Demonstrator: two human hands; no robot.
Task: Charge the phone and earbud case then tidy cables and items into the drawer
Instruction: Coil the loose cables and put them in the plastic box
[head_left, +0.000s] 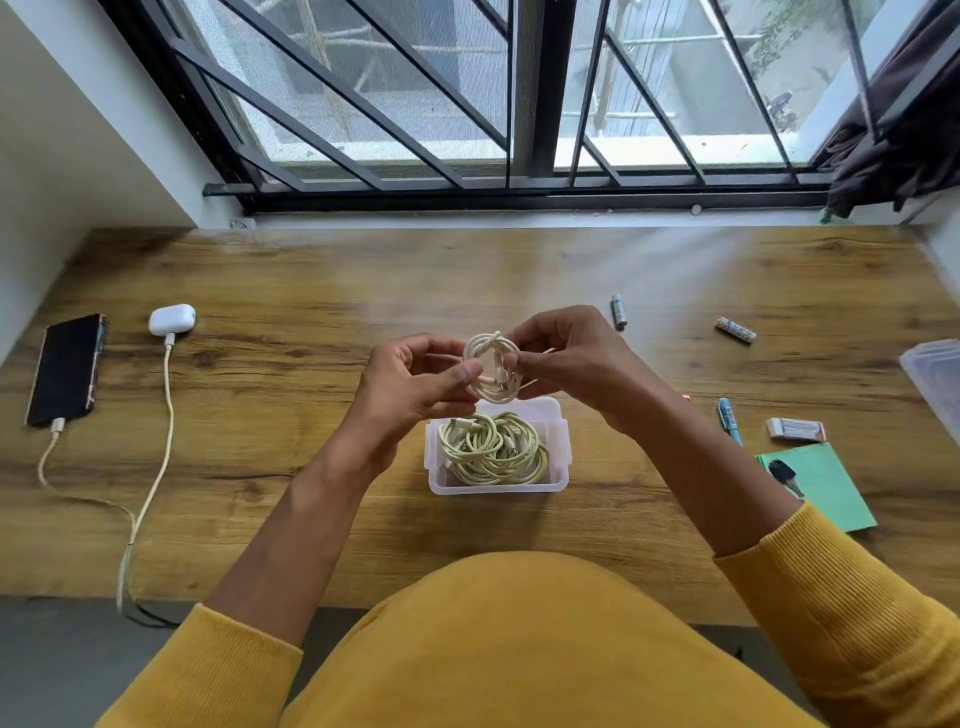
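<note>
1. A clear box (497, 486) is sitting nearest, holding coiled cables (493, 448).
2. Just above it, the left hand (415, 382) and right hand (569, 358) are pinching a small white cable coil (491, 370).
3. Far left, the phone (66, 369) and earbud case (172, 319) are lying plugged in.

Barred window (519, 93), dark curtain (898, 130), white wall (78, 156), grey floor (52, 665)

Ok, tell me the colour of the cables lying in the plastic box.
Pale yellow-green cables, coiled in the clear plastic box; only the head view shows them.
</note>
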